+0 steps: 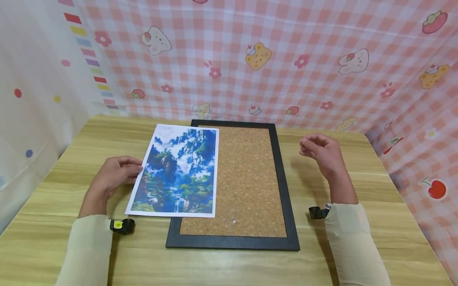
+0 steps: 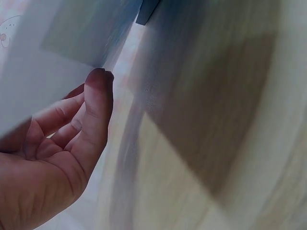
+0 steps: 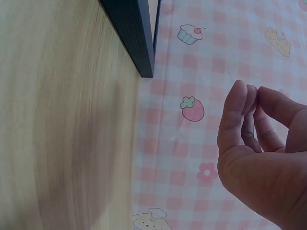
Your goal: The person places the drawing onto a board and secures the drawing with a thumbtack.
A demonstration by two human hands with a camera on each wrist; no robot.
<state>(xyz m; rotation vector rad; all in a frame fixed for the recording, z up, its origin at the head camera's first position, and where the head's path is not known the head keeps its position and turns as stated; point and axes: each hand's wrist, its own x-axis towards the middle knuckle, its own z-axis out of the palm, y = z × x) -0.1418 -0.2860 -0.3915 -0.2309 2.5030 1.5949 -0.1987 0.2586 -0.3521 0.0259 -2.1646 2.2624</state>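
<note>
In the head view, a printed mountain landscape picture point(image 1: 179, 171) with a white border slants over the left part of a black-framed corkboard point(image 1: 247, 178). My left hand point(image 1: 116, 174) pinches the print by its left edge. The left wrist view shows the sheet point(image 2: 29, 72) raised off the table, with the left hand point(image 2: 62, 134) at its edge. Right of the board, my right hand point(image 1: 323, 155) is held above the table, apart from everything. The right wrist view shows the right hand point(image 3: 259, 148) with thumb and fingertips brought together; nothing is visible between them.
The board lies on a wood-grain table point(image 1: 229, 268). A small whitish speck point(image 1: 234, 221) shows near the cork's lower edge. Behind the table hangs a pink checked curtain point(image 1: 229, 51), and a white dotted one point(image 1: 32, 99) hangs at the left.
</note>
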